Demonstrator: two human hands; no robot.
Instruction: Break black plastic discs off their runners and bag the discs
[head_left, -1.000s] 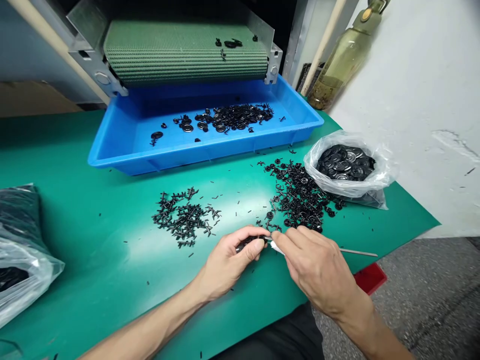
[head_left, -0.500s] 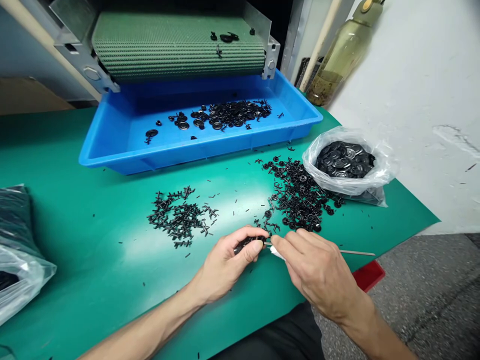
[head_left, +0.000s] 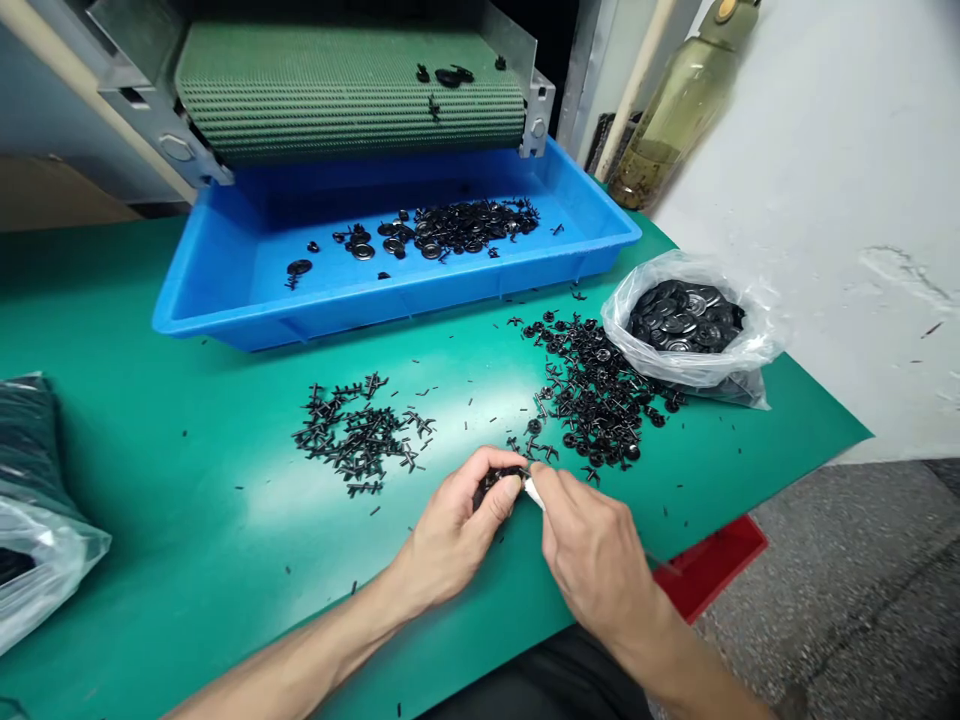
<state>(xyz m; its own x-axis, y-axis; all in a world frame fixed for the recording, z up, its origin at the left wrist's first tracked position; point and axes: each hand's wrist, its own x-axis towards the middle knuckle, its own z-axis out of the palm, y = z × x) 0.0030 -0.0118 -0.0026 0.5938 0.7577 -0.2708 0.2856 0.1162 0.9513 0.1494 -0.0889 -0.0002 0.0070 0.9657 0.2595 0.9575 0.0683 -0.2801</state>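
Our left hand (head_left: 456, 535) curls thumb and fingers into a tight pinch around a small black plastic piece (head_left: 493, 482), most of which those fingers hide. Our right hand (head_left: 592, 560) is bunched just beside it, its fingertips pressed together on a small white sliver (head_left: 533, 492); we cannot tell whether the sliver touches the black piece. Both hands work over a green work mat (head_left: 180, 520) scattered with short black bits. Just ahead of our hands lies a heap of round-headed black plastic fasteners (head_left: 592, 400), and to its left a looser heap of black branching sprues (head_left: 356, 440). Beyond the fasteners sits a clear plastic bag (head_left: 622, 340) filled with black, silver-centred discs (head_left: 686, 318). A blue plastic tray (head_left: 397, 310) holds more black pieces and rests beneath the end of a green ribbed conveyor belt (head_left: 349, 95). An olive-tinted bottle (head_left: 675, 115) stands behind the mat, a red bin (head_left: 709, 565) shows past its edge, and a second plastic bag (head_left: 37, 560) lies at far left.
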